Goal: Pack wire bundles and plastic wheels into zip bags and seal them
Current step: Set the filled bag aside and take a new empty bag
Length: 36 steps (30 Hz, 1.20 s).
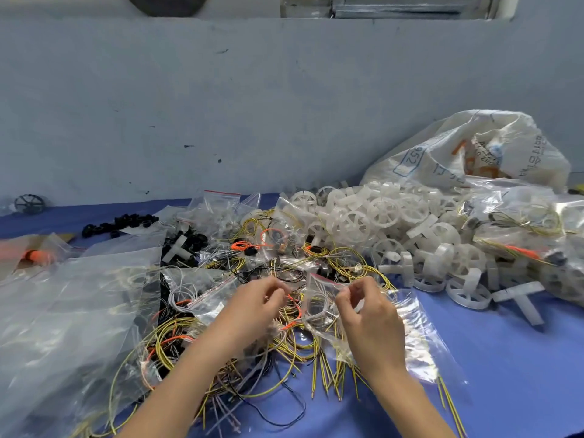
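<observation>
On a blue table cover (521,368) set against a pale grey wall (221,105), a packing job is pictured mid-step. At the far left, a black spoked wheel (29,204) is seen by the wall, and an orange part (37,256) is enclosed in clear plastic. Large crumpled clear plastic bags (63,311) are spread over the left of the table, with small black rings (120,224) scattered behind them. Empty red-striped zip bags (221,202) are heaped behind the centre.

A tangle of yellow-green wires (284,343), mixed with orange and black leads, is spread beneath both forearms. The left hand (252,311) is held above the tangle with its fingers curled; whether anything is gripped between them cannot be told. Just to its right, a small zip bag (319,301) with a red strip is held up above the wires, a pale ring-shaped item showing through it, too blurred to name. Its top edge is pinched between thumb and forefinger of the right hand (373,320).

Further right, white plastic wheels (379,222) are piled in a heap. A printed white woven sack (474,153) is slumped behind them, and a clear bag of packed sets (521,229) is seen at the far right.
</observation>
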Each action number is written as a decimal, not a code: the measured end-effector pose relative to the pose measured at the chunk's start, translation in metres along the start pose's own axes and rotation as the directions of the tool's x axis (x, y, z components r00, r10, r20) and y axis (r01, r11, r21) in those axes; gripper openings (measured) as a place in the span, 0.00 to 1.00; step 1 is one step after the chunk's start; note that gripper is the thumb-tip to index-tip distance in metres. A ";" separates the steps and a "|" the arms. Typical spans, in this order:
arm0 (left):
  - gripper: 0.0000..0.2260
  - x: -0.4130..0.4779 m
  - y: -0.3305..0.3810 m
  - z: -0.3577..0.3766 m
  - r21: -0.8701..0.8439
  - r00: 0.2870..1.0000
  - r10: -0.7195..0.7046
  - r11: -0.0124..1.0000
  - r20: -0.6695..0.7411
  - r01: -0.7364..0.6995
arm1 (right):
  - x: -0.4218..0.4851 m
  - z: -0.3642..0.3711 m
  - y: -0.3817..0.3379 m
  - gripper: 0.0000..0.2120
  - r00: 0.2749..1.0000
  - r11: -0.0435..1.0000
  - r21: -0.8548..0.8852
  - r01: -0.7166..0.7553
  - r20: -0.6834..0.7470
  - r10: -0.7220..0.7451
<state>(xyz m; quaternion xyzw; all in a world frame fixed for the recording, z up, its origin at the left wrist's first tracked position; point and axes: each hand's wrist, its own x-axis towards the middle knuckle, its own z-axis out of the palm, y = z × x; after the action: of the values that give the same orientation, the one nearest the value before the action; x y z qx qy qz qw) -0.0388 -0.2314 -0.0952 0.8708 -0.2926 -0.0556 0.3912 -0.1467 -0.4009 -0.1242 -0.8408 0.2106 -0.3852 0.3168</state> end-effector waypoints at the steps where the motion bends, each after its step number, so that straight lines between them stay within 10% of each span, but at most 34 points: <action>1: 0.07 -0.001 -0.007 0.004 0.104 1.000 0.000 0.995 0.006 -0.001 | 0.001 0.004 0.002 0.08 1.000 1.000 0.029 -0.007 -0.011 0.007; 9: 0.15 0.014 -0.019 0.033 0.598 0.991 0.130 0.794 0.015 -0.113 | 0.007 0.010 0.033 0.07 0.980 0.940 0.299 -0.164 -0.062 0.191; 16: 0.12 0.020 -0.023 0.050 0.673 0.986 0.157 0.736 -0.056 -0.079 | 0.011 0.010 0.040 0.08 0.965 0.889 0.398 -0.228 -0.029 0.260; 23: 0.05 0.009 -0.030 0.053 0.469 0.941 0.245 0.876 -0.235 -0.111 | 0.011 0.013 0.042 0.07 0.968 0.887 0.406 -0.219 -0.023 0.249; 27: 0.03 0.010 -0.030 0.046 0.080 0.941 0.114 0.992 -0.319 -0.093 | 0.010 0.013 0.042 0.07 0.971 0.890 0.408 -0.205 -0.028 0.237; 31: 0.03 0.007 -0.019 0.037 -0.456 0.925 -0.052 0.880 -0.375 -0.135 | 0.009 0.012 0.042 0.07 0.972 0.886 0.416 -0.203 -0.026 0.235; 36: 0.03 0.005 -0.010 0.024 -0.546 0.851 -0.068 0.793 -0.520 -0.270 | 0.009 0.011 0.040 0.10 0.974 0.879 0.434 -0.199 -0.014 0.227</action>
<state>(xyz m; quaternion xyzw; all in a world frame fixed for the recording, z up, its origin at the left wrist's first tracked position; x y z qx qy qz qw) -0.0380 -0.2444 -0.1187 0.6659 -0.1921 0.1111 0.7123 -0.1370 -0.4303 -0.1530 -0.7090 0.2215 -0.4118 0.5279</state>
